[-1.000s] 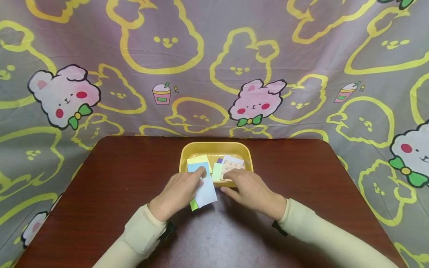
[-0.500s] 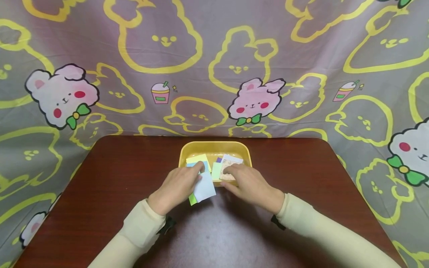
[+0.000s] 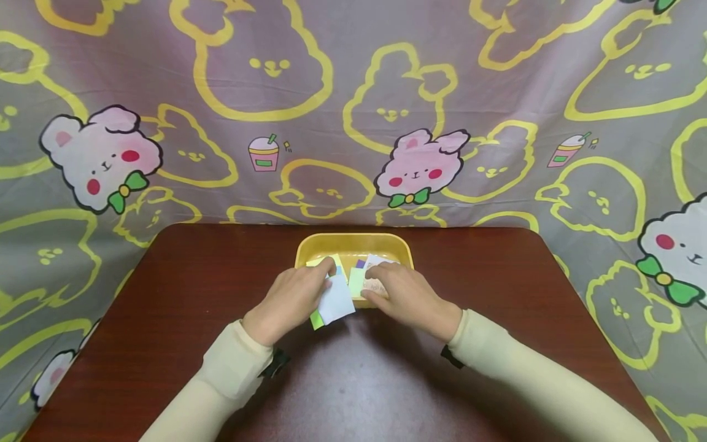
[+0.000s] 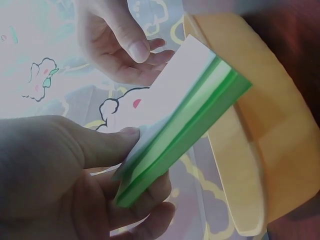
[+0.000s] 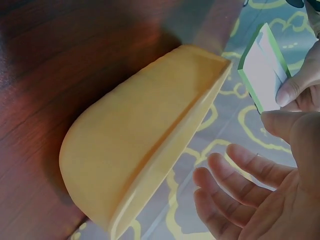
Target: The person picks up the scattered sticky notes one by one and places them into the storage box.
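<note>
Between thumb and fingers, my left hand [image 3: 284, 304] holds a small stack of square sticky notes, a pale bluish-white note [image 3: 337, 304] on top and a bright green note [image 3: 316, 320] under it. The green edge [image 4: 182, 142] looks thick in the left wrist view. The stack overlaps the near left rim of a yellow tray [image 3: 353, 245]. Over the tray's near right side hovers my right hand [image 3: 411, 304], fingers loosely bent. Nothing shows between its fingers in the right wrist view. Below it lie a patterned note [image 3: 373, 286] and a pale green note [image 3: 356, 282].
Inside the tray, a yellow note [image 3: 340, 266] lies left and a bit of purple [image 3: 361, 264] shows behind the pale green one. The tray stands near the back of a dark brown table [image 3: 221, 258]. A patterned curtain [image 3: 331, 92] hangs behind.
My left hand has moved slightly forward with the stack, covering more of the blue note behind. My right hand has shifted slightly left and forward, its thumb nearer the patterned note.
</note>
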Demonstrator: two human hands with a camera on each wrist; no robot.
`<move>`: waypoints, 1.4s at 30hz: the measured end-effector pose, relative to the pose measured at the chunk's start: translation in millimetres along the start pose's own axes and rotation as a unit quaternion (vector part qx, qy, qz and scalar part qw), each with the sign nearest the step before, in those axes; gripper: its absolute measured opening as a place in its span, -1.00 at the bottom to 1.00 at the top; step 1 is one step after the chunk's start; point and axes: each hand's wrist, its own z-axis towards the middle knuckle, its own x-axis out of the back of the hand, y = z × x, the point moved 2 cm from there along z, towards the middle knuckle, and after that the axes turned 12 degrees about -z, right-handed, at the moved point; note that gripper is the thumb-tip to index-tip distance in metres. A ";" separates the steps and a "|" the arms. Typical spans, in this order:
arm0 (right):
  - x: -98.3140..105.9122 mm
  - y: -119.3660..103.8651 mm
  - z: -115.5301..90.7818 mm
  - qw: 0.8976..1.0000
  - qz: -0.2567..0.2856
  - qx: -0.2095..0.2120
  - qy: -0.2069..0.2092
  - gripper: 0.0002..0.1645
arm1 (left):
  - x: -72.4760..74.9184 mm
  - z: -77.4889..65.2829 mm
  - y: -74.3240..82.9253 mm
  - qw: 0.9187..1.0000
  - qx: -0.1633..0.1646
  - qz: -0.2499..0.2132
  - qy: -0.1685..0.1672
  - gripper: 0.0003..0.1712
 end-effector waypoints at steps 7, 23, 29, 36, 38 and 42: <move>1.0 0.6 5.0 1.000 0.002 0.004 0.007 -0.60 | 3.8 6.0 -0.8 1.000 0.008 0.000 -0.003 -0.81; 2.4 2.7 14.8 1.000 0.019 -0.002 0.011 -0.58 | 11.4 13.5 -8.0 0.999 0.038 -0.003 0.006 -0.81; 1.2 2.9 16.2 1.000 0.020 -0.004 0.004 -0.57 | 10.4 16.9 -12.9 0.999 0.049 -0.008 -0.003 -0.81; 1.4 5.1 20.0 1.000 0.012 -0.014 -0.012 -0.55 | 14.7 21.6 -16.1 0.998 0.060 -0.001 -0.006 -0.81; 1.5 6.0 21.2 1.000 0.012 -0.020 -0.017 -0.55 | 16.5 23.6 -16.7 0.998 0.061 -0.002 -0.004 -0.82; 1.5 7.3 23.1 0.999 0.014 -0.028 -0.024 -0.56 | 17.1 27.2 -20.2 0.998 0.064 -0.005 -0.003 -0.81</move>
